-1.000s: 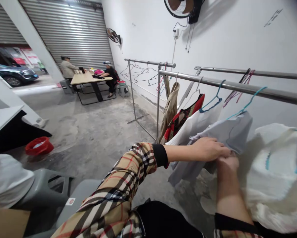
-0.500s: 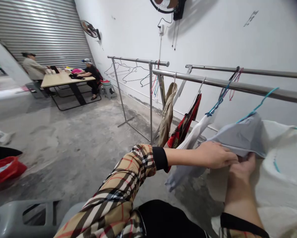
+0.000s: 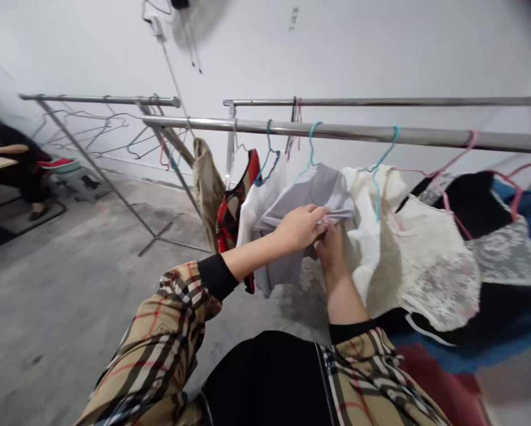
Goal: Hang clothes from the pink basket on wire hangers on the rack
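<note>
A light grey garment (image 3: 321, 188) hangs from a turquoise hanger (image 3: 311, 145) on the metal rail. Both my hands meet at its lower front. My left hand (image 3: 301, 228) reaches across from the left, its fingers closed on the grey fabric. Just right of it, my right hand (image 3: 330, 244) comes from below with its fingers bent into the same cloth; the fingertips are partly hidden by the left hand and the fabric. A white garment (image 3: 248, 219) hangs directly to the left, and a cream white top (image 3: 363, 236) to the right.
The clothes rail (image 3: 349, 131) runs across in front of me. Khaki trousers (image 3: 207, 183) and a red patterned garment (image 3: 234, 207) hang left; a lace top (image 3: 434, 254) hangs right. A second rack (image 3: 101, 99) holds bare hangers. At far left sits a person (image 3: 8, 148) by a table.
My view has turned to the right, bringing more hanging clothes into sight. Both hands stay together on the grey garment.
</note>
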Motion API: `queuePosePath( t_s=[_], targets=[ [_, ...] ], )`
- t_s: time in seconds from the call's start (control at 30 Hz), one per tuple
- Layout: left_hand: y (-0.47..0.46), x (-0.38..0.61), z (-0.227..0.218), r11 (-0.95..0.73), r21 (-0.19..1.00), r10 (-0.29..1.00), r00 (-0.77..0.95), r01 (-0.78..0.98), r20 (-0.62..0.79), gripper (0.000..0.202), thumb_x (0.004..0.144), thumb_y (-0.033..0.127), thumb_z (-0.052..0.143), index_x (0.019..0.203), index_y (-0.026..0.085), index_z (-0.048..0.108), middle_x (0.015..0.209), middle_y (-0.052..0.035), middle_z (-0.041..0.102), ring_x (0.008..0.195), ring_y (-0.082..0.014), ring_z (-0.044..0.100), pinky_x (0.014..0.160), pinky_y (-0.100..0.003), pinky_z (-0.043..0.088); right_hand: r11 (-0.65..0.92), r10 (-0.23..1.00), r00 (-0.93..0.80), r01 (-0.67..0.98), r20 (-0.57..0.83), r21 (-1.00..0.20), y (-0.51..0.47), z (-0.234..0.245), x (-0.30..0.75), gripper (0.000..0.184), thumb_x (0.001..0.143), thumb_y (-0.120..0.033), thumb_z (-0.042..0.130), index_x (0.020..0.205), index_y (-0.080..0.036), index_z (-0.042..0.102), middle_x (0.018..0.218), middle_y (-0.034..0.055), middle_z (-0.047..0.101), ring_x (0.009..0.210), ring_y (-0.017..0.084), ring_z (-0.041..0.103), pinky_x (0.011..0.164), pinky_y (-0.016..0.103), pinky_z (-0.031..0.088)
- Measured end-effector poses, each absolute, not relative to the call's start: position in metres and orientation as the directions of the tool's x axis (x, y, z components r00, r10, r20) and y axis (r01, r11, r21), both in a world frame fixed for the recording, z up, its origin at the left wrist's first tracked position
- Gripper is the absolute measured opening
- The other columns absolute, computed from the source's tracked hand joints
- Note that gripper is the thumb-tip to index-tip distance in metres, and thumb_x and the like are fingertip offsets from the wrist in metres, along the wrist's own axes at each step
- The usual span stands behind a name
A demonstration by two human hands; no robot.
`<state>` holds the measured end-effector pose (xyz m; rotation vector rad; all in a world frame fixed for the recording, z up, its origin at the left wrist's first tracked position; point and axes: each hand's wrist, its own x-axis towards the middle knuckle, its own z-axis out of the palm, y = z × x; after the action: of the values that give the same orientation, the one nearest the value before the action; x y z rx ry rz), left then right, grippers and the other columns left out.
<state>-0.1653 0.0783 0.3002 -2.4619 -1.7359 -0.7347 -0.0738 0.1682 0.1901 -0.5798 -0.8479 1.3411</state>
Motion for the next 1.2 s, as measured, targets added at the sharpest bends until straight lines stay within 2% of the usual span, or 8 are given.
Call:
queuePosePath(
  t_s=[0.23, 0.4, 0.53, 0.67, 0.83, 1.03, 1.1, 1.2],
  targets=[
    [0.132, -0.134, 0.294, -0.307, 0.292, 0.902, 0.178, 0.906, 0.394, 0.069, 0.082, 0.036, 0.063, 0.143, 0.017, 0.036, 0.14, -0.0153, 0.05, 0.126, -0.0295, 0.049, 0.104, -0.042, 0.042, 0.42, 0.897, 0.033, -0.378, 0.441, -0.825, 0.16, 0.194, -0.07, 0.016, 0.07, -0.023, 0.065, 0.086, -0.025, 0.066, 0.088, -0.0002, 0.066, 0.087, 0.016, 0.059, 0.084, 0.029, 0.048],
    [0.163, -0.144, 0.296, -0.112, 0.55, 0.949, -0.074, 0.828, 0.305, 0.053, 0.079, 0.01, 0.056, 0.132, 0.01, 0.05, 0.124, -0.0157, 0.062, 0.115, -0.0262, 0.058, 0.101, -0.038, 0.044, 0.454, 0.859, -0.112, -0.284, 0.5, -0.844, 0.152, 0.186, -0.058, 0.015, 0.073, -0.026, 0.068, 0.088, -0.025, 0.069, 0.094, 0.0016, 0.065, 0.093, 0.018, 0.057, 0.091, 0.031, 0.045],
    [0.171, -0.157, 0.309, -0.129, 0.888, 0.94, -0.232, 0.441, 0.251, 0.044, 0.079, 0.009, 0.055, 0.123, 0.011, 0.057, 0.105, -0.0094, 0.07, 0.093, -0.0185, 0.066, 0.089, -0.033, 0.052, 0.283, 0.944, -0.046, -0.39, 0.326, -0.876, 0.16, 0.18, -0.048, 0.017, 0.078, -0.034, 0.065, 0.092, -0.025, 0.069, 0.085, -0.0019, 0.065, 0.075, 0.013, 0.057, 0.075, 0.026, 0.048],
    [0.167, -0.16, 0.326, -0.102, 0.994, 0.965, -0.24, 0.029, 0.106, 0.044, 0.079, 0.013, 0.059, 0.122, 0.015, 0.057, 0.085, -0.003, 0.071, 0.07, -0.0132, 0.066, 0.076, -0.032, 0.057, -0.172, 0.982, -0.174, -0.648, -0.076, -0.742, 0.183, 0.181, -0.046, 0.014, 0.078, -0.031, 0.063, 0.089, -0.023, 0.066, 0.071, -0.0051, 0.064, 0.062, 0.011, 0.058, 0.065, 0.026, 0.05],
    [0.168, -0.164, 0.327, -0.085, 0.994, 0.97, -0.232, -0.073, 0.066, 0.046, 0.077, 0.01, 0.06, 0.122, 0.015, 0.057, 0.081, -0.0012, 0.07, 0.065, -0.0116, 0.064, 0.073, -0.031, 0.057, -0.522, 0.829, -0.548, -0.691, -0.108, -0.499, 0.198, 0.197, -0.046, 0.02, 0.083, -0.043, 0.059, 0.085, -0.023, 0.063, 0.075, 0.0006, 0.07, 0.083, 0.018, 0.067, 0.074, 0.033, 0.056],
    [0.17, -0.174, 0.31, -0.173, 0.95, 0.969, -0.129, 0.261, 0.212, 0.046, 0.083, 0.023, 0.057, 0.129, 0.02, 0.052, 0.1, -0.0032, 0.069, 0.081, -0.0125, 0.065, 0.079, -0.028, 0.055, -0.395, 0.909, -0.413, -0.801, -0.062, -0.45, 0.196, 0.211, -0.046, 0.008, 0.081, -0.032, 0.063, 0.085, -0.025, 0.061, 0.08, -0.0038, 0.072, 0.079, 0.014, 0.067, 0.074, 0.029, 0.056],
    [0.17, -0.173, 0.303, -0.252, 0.81, 0.957, 0.01, 0.53, 0.291, 0.043, 0.085, 0.024, 0.055, 0.128, 0.018, 0.053, 0.116, -0.0066, 0.065, 0.1, -0.0155, 0.063, 0.092, -0.029, 0.051, -0.27, 0.953, -0.302, -0.832, -0.014, -0.484, 0.194, 0.214, -0.047, 0.014, 0.078, -0.03, 0.066, 0.091, -0.026, 0.062, 0.087, -0.0051, 0.072, 0.078, 0.013, 0.066, 0.071, 0.027, 0.055],
    [0.17, -0.169, 0.29, -0.31, 0.385, 0.935, 0.206, 0.869, 0.288, 0.038, 0.085, 0.015, 0.052, 0.123, 0.015, 0.058, 0.125, -0.0118, 0.059, 0.115, -0.0207, 0.055, 0.101, -0.033, 0.043, -0.078, 0.981, -0.164, -0.825, 0.106, -0.559, 0.189, 0.219, -0.048, 0.026, 0.074, -0.031, 0.069, 0.099, -0.028, 0.063, 0.097, -0.0063, 0.072, 0.082, 0.012, 0.066, 0.074, 0.026, 0.054]
  ],
)
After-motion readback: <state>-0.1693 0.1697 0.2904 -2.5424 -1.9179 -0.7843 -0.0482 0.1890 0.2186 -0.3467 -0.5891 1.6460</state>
